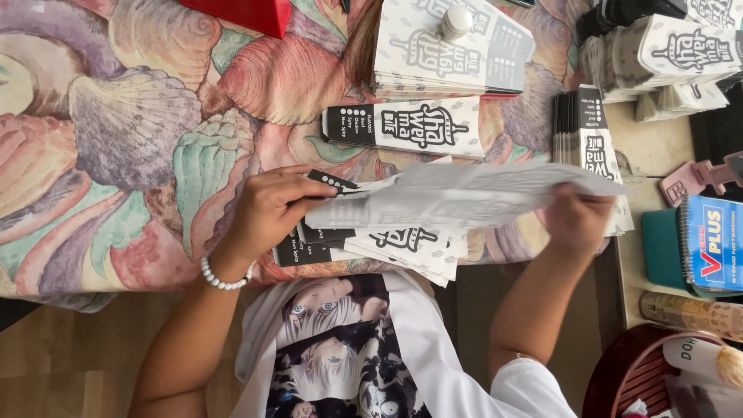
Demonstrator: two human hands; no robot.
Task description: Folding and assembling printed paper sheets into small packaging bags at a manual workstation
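- Here, a flat black-and-white printed cardboard sleeve (457, 197) is held level between both hands above the table edge, blurred along its length.
- The left hand (271, 209) is closed on the sleeve's near end, thumb on top and fingers curled beneath; a white bead bracelet (224, 279) is worn at that wrist.
- The right hand (576, 220) is seen gripping the far end; its fingertips are hidden behind the sleeve, so the exact pinch cannot be told.
- A loose, fanned pile of similar flat sleeves (387, 248) lies directly under the held one, at the edge of the shell-patterned tablecloth (131, 139).
- A single flat sleeve (402, 128) lies just beyond the hands; a neat stack of sleeves (433, 54) with a small white bottle (455, 22) on top sits farther off.
- More sleeves stand on edge in a row (584, 131) near the right hand.
- A blue spiral notebook (712, 240) lies well to the right.
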